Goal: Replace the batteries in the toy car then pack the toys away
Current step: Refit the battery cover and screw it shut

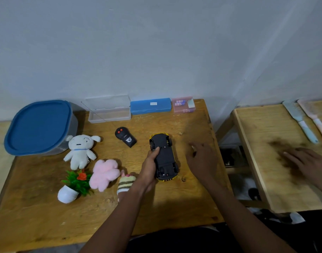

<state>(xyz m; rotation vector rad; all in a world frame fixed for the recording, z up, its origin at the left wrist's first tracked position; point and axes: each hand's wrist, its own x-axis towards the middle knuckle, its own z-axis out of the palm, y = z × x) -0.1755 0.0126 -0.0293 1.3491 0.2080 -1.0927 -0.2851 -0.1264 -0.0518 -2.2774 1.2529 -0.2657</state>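
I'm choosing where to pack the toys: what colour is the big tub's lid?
The lid is blue, clearest in the head view.

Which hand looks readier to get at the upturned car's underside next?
Probably the right hand: it hovers open and free beside the toy car, while the left hand grips the car's side, holding it upside down.

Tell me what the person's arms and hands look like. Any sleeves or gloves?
Both are bare. The left hand and right hand wear no gloves, and I see no rings, watch or bracelet. No sleeves show on the forearms up to the picture's bottom edge. The right hand is blurred, so something small there could be missed.
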